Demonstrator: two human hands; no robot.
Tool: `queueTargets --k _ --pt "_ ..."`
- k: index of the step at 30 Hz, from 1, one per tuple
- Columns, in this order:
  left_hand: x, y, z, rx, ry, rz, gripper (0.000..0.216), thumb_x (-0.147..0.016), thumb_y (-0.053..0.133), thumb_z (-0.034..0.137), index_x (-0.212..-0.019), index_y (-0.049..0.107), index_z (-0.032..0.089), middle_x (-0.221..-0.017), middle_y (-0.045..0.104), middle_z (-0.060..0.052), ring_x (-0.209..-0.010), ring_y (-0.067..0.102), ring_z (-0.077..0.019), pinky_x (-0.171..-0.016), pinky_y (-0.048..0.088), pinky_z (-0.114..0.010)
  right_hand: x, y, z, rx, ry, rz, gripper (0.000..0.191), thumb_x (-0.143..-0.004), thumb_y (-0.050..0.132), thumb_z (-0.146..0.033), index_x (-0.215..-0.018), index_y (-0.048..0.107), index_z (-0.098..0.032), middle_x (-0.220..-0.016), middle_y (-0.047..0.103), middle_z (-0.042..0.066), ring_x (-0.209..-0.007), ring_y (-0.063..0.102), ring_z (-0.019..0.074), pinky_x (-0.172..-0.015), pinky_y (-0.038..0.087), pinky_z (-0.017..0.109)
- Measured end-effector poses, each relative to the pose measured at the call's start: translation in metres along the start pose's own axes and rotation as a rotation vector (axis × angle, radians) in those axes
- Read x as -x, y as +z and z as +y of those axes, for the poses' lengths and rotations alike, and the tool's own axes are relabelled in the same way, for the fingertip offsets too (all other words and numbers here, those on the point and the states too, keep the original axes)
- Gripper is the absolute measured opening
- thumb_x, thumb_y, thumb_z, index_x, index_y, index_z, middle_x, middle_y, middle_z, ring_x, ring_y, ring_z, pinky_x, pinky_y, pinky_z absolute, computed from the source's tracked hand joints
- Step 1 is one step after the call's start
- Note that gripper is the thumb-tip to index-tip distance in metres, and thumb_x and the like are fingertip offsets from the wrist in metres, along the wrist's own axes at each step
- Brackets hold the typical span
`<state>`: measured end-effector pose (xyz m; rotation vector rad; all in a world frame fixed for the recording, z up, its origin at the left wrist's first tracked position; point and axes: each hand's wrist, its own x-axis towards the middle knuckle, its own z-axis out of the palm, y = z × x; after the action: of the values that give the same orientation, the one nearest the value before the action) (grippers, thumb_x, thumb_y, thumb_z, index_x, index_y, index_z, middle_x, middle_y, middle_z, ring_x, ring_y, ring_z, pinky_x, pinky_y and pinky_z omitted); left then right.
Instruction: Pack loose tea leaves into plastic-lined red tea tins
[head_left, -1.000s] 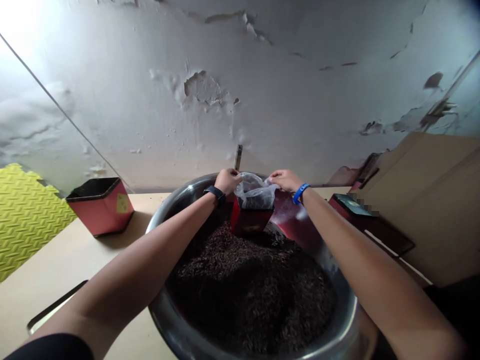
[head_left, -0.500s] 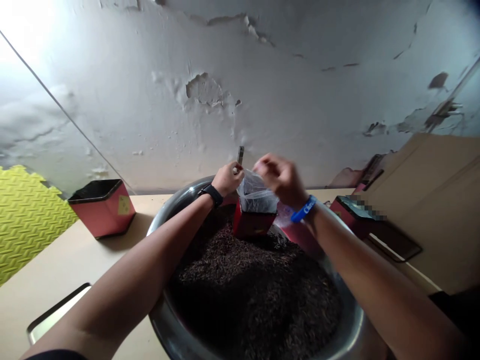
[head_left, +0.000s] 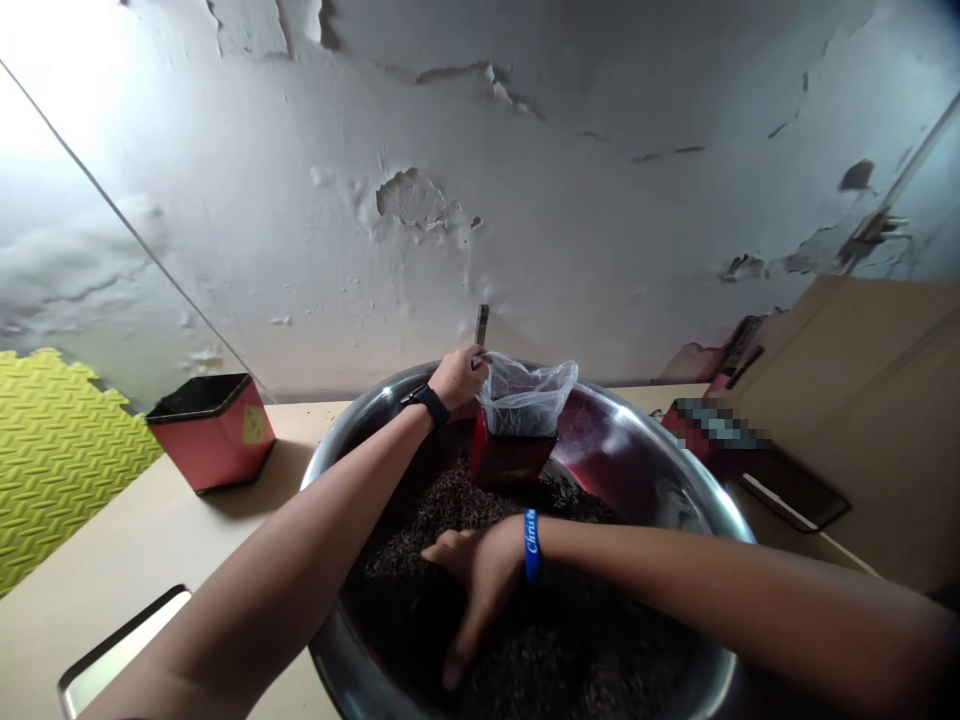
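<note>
A big steel basin (head_left: 352, 440) on the table holds a heap of dark loose leaves (head_left: 555, 650). A red tin (head_left: 506, 458) lined with a clear plastic bag (head_left: 525, 395) stands in the leaves at the far side. My left hand (head_left: 459, 376) is closed on the bag's left rim. My right hand (head_left: 474, 570), blue band on its wrist, rests palm down on the leaves near the basin's middle, fingers stretched toward me.
A second red tin (head_left: 211, 430) stands at the left on the pale table (head_left: 150, 540). A tray corner (head_left: 112, 655) shows at the front left. Boxed items (head_left: 720, 430) and a cardboard sheet (head_left: 885, 420) lie to the right. A peeling wall is behind.
My right hand let go of the bag's right rim and came down toward me onto the leaves. My left hand kept its hold on the bag.
</note>
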<state>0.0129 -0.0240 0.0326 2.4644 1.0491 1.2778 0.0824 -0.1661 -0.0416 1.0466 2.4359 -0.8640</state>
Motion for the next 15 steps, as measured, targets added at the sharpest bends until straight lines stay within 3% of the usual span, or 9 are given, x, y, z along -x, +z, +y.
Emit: queueTargets --k 7,12,15 --pt "0.000 0.003 -0.005 -0.031 -0.008 0.014 0.020 -0.076 0.042 0.021 -0.084 0.060 0.015 -0.069 0.061 -0.004 -0.058 0.049 -0.0118 -0.057 0.035 -0.021 -0.021 0.022 -0.009 0.043 0.127 0.245 0.095 -0.035 0.067 -0.057 -0.119 0.044 -0.018 -0.111 0.052 0.014 -0.094 0.054 0.0318 -0.073 0.046 0.041" --pt "0.001 0.004 -0.007 0.024 -0.021 -0.001 0.019 -0.075 0.041 0.024 -0.072 0.058 0.014 -0.059 0.055 -0.002 -0.050 0.042 -0.0103 -0.051 0.031 -0.021 -0.036 0.027 -0.004 0.041 0.210 0.273 0.076 -0.039 0.066 -0.052 -0.110 0.053 -0.029 -0.104 0.061 0.004 -0.090 0.058 0.0299 -0.071 0.047 0.038" --pt "-0.001 0.003 -0.008 0.124 -0.053 -0.016 0.021 -0.074 0.041 0.025 -0.075 0.058 0.013 -0.058 0.054 -0.001 -0.050 0.043 -0.0095 -0.051 0.032 -0.020 -0.033 0.018 -0.004 -0.025 0.202 0.291 0.058 -0.043 0.067 -0.047 -0.098 0.059 -0.031 -0.096 0.064 -0.001 -0.088 0.058 0.0282 -0.071 0.046 0.036"
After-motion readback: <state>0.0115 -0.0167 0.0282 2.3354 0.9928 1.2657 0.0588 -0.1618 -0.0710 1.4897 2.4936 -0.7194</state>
